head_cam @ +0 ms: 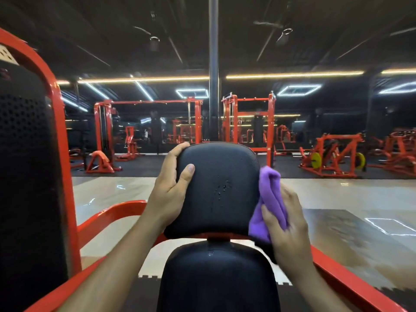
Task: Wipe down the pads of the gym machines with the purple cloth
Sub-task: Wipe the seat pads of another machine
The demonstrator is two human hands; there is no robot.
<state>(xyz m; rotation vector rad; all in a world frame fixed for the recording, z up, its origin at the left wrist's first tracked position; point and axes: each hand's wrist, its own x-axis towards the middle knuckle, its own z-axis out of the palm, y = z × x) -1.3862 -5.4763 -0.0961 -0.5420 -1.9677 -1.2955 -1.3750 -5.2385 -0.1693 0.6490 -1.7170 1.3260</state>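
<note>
Two black pads: upper back pad (pixel 217 188) with water droplets, lower seat pad (pixel 218 278). Left hand (pixel 171 188) grips upper pad's left edge. Right hand (pixel 286 224) clutches one purple cloth (pixel 269 199) against the pad's right edge. Two yellow weight plates (pixel 316 160) behind.

My purple cloth (pixel 271 199) is soft and fleecy, the black pad (pixel 217 190) smooth glossy vinyl, the orange frame (pixel 112 216) shiny painted metal.

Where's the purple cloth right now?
In the head view, the purple cloth is right of centre, held by the right hand against the right edge of the upper black pad.
</note>
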